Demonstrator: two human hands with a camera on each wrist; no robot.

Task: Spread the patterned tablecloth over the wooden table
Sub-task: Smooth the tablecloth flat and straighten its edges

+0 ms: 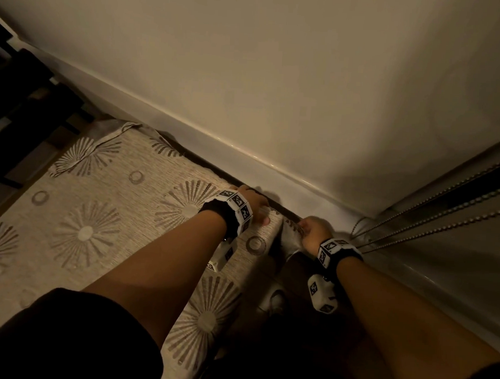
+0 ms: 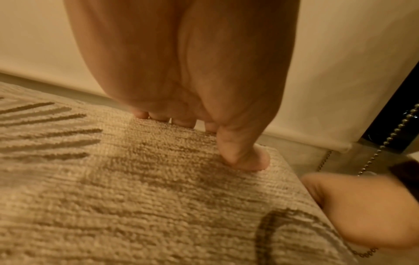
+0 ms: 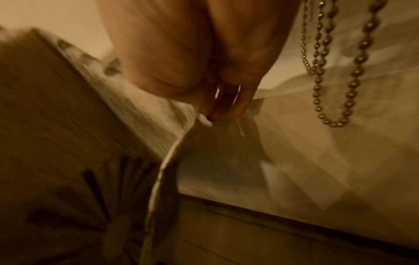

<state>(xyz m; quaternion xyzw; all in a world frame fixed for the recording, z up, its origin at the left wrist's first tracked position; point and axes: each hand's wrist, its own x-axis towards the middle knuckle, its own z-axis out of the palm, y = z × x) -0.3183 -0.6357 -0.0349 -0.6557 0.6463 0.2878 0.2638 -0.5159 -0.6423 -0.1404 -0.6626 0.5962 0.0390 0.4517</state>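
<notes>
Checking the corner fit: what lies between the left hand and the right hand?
Only tablecloth: its corner fold, running from the left hand on top to the right hand pinching the hanging edge. The head view shows it.

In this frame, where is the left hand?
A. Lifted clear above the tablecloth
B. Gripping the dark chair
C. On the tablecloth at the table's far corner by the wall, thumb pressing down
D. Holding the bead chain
C: the left hand lies on the tablecloth at that corner, its thumb flat on the fabric in the left wrist view.
</notes>
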